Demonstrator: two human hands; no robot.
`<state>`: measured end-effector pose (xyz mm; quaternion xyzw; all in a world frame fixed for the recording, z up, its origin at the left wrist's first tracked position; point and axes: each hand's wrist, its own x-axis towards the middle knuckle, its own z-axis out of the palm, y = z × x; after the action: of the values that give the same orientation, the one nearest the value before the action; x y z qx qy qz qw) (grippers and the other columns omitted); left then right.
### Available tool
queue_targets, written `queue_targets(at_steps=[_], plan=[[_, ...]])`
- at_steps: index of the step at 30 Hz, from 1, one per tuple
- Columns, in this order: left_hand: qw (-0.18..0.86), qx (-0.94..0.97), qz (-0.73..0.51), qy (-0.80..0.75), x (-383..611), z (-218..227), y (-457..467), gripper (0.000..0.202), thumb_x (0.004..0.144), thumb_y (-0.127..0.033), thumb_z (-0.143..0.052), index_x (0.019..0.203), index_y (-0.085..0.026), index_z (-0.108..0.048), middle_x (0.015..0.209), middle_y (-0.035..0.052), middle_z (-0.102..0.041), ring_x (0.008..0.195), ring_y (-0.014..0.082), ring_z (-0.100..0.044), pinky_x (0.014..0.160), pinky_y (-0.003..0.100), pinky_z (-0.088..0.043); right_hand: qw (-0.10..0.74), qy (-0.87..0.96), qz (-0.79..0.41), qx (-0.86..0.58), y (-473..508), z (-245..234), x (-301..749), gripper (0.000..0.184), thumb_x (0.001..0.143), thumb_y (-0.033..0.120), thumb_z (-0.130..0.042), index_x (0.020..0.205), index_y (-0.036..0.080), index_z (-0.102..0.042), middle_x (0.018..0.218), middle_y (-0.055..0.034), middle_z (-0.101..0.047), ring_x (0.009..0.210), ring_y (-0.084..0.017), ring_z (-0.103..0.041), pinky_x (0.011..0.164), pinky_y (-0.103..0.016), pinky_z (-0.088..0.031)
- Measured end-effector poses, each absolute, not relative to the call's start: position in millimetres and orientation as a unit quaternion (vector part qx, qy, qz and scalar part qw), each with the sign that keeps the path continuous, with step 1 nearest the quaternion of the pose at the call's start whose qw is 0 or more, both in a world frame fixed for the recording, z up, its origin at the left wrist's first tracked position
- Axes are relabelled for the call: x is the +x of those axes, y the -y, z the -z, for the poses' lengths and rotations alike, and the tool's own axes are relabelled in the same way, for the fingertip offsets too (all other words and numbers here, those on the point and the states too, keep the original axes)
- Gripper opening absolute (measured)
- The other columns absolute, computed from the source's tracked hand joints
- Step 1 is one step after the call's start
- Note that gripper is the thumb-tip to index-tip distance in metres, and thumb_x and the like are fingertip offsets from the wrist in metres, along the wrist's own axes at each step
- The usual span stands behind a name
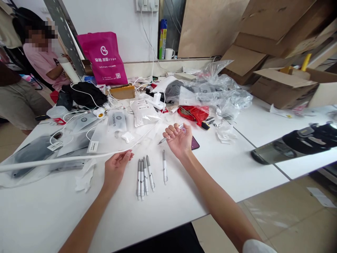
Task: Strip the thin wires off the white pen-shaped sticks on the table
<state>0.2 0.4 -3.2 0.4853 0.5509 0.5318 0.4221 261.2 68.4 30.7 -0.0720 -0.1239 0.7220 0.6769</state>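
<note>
right hand gripping one pen, left hand loosely half-open, four pens grouped plus a lone pen between hands, toward front edge of desk

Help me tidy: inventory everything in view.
pens: six, white-grey, five on table, one held
phone: one, dark, centre
pouches: several, grey, left
packaging: several, clear, rear
cables: several, white, left
bags: two, magenta and red, rear
mug: one, white, rear
spray can: one, blue-yellow, rear
cartons: several, brown, right
bottle: one, grey-black, right
people: two, pink and brown tops, left
left hand: one, bare, near cable
right hand: one, bare, holding pen
</note>
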Motion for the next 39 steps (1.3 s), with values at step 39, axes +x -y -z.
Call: queue_targets(at_steps=[39], plan=[[0.178,0.777,-0.286,-0.531,-15,24,-4,0.028,0.102,-0.05,-0.062,0.111,-0.026,-0.074,0.085,0.0029,-0.071,0.083,0.0235,-0.067,0.085,0.037,-0.052,0.632,0.588,-0.161,-0.479,47,-11,318,0.017,0.105,0.039,-0.066,0.106,0.027,-0.078,0.097,-0.0072,-0.069,0.085,-0.021,-0.066,0.074,-0.039,-0.056]])
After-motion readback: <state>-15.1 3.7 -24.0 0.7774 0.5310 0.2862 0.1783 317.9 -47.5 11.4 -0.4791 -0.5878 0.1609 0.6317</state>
